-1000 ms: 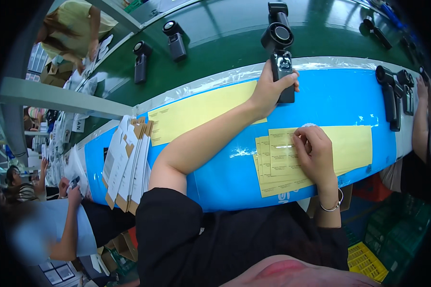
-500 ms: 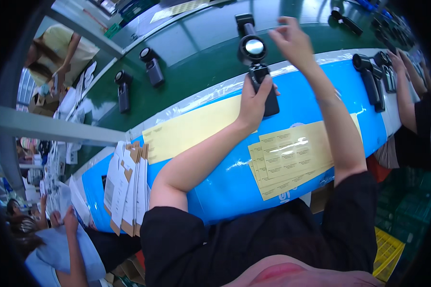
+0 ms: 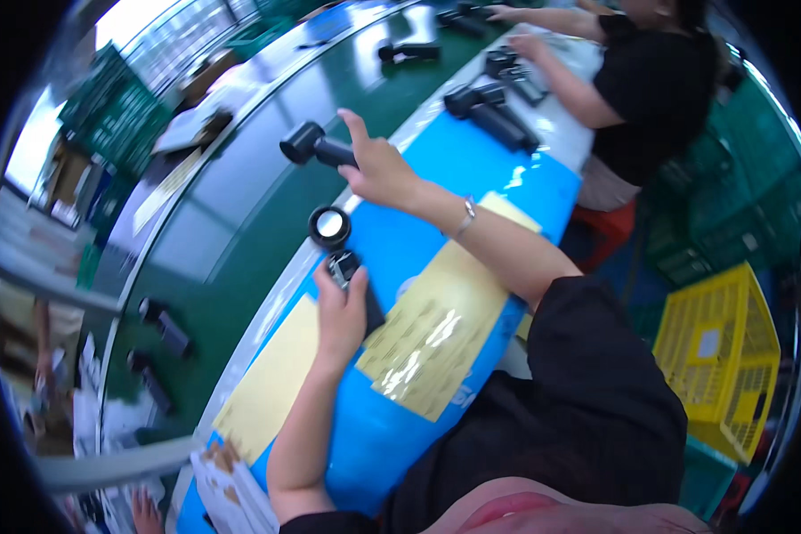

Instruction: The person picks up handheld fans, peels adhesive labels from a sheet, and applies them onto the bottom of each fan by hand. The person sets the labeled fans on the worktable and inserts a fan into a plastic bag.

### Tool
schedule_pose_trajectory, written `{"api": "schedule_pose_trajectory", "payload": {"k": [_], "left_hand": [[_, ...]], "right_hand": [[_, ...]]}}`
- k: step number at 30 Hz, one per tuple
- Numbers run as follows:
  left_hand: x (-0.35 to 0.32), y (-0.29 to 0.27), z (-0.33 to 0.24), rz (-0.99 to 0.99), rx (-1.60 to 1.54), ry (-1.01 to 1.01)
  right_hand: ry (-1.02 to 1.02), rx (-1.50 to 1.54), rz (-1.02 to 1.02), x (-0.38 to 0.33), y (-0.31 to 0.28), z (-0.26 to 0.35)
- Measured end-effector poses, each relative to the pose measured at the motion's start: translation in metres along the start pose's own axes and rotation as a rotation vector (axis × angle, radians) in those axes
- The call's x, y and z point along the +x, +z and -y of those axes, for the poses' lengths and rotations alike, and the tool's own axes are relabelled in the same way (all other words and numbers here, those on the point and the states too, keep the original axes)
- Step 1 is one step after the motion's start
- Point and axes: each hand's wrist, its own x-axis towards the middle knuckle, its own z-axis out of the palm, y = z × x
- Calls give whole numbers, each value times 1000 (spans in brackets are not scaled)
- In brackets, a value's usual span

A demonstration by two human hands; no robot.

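Observation:
My left hand [image 3: 343, 316] is wrapped round the handle of a dark handheld fan [image 3: 331, 230]. Its round head with a bright silver centre points toward the green belt. My right hand [image 3: 381, 171] reaches out over the belt's near edge, index finger raised and thumb apart. Between them is the handle end of a second dark fan [image 3: 316, 147]; whether the fingers touch it I cannot tell. Below my arms, yellow label sheets [image 3: 432, 343] overlap on the blue table cover [image 3: 329, 454]. Another plain yellow sheet [image 3: 271, 378] lies left of my left forearm.
More fans [image 3: 169, 329] lie on the green belt [image 3: 214, 285] at left. Several fans [image 3: 494, 116] are grouped on the table at right, near a co-worker in black [image 3: 654, 80]. Flattened white-brown boxes [image 3: 231, 489] sit lower left; a yellow crate [image 3: 716, 356] stands right.
The view has swung to the right, bringing the co-worker and yellow crate further in. My right hand has come close to the second fan's handle. The left hand keeps its fan.

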Motion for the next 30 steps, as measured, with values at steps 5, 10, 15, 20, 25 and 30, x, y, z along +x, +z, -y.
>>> {"api": "schedule_pose_trajectory", "payload": {"k": [5,10,15,20,25,30], "left_hand": [[-6,-3,-23,163,319,118],[-12,-18,-45,92,811,180],[-18,-34,-108,241,-65,263],[-99,-77,-201,124,-951,468],[-128,-81,-219,196,-1213,765],[-125,-80,-209,183,-1268,929]], "right_hand": [[110,-29,-30,-85,-85,-22],[77,-162,63,-121,-97,-44],[-153,64,-96,-112,-124,30],[-617,1187,193,-123,-156,142],[-758,1467,423,-113,-141,129],[-795,1606,492,-106,-127,129]]}}
